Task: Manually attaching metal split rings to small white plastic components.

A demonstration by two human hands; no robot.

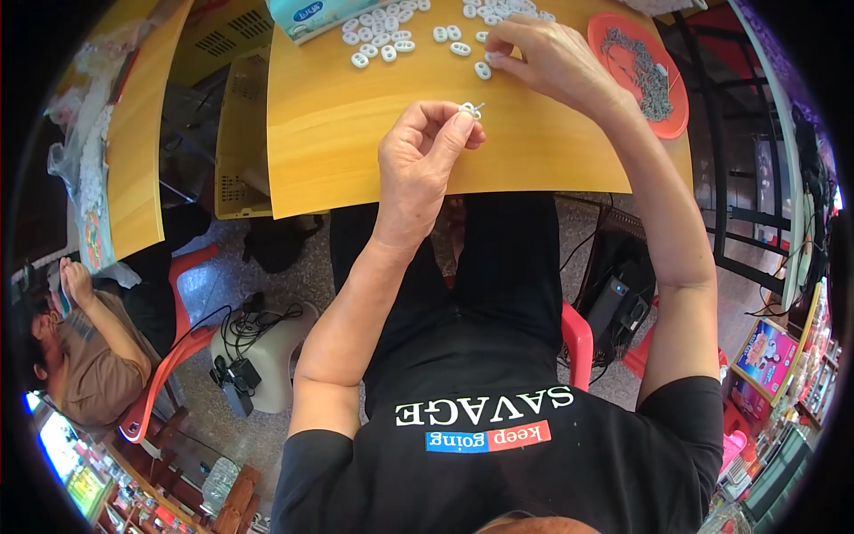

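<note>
Fingers (455, 133) of your left hand (416, 165) are pinched on a small white piece (475, 114) over the desk (347, 133); hold it steady. The fingers of your right hand (562, 64) reach among loose white ovals (460, 49); whether they're closed, I can't tell. Pick singly, clear of the orange tray (679, 114).

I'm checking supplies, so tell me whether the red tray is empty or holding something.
Holding something: a heap of small grey pieces lies in the red tray, with bare red surface showing beside it.
</note>
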